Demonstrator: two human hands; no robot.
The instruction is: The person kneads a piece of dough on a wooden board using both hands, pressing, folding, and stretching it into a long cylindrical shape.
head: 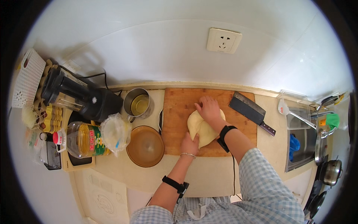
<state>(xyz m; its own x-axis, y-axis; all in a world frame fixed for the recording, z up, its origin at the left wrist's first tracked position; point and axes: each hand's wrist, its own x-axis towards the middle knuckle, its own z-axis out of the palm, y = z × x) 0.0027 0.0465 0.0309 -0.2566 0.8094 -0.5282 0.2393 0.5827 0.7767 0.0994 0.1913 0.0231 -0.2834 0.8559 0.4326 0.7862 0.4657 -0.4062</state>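
A lump of pale dough [205, 131] lies on a wooden cutting board [176, 112]. My left hand [190, 144] grips the dough's near left edge, pinching it between thumb and fingers. Across the top of the dough lies my right hand [209, 109], its fingers reaching over the far edge towards the board; its palm hides part of the dough. A cleaver [247, 108] with a dark blade rests on the board's right side, its handle sticking out past the edge. Left of the board stands an amber glass bowl [145, 146].
A metal cup [138, 103] holding yellowish liquid stands behind the bowl. Farther left are a black blender [84, 95], a large oil bottle [84, 139] and a plastic-covered bowl [115, 131]. On the right are a metal sink [304, 145], a white-headed spatula [299, 116] and a metal pot [331, 172].
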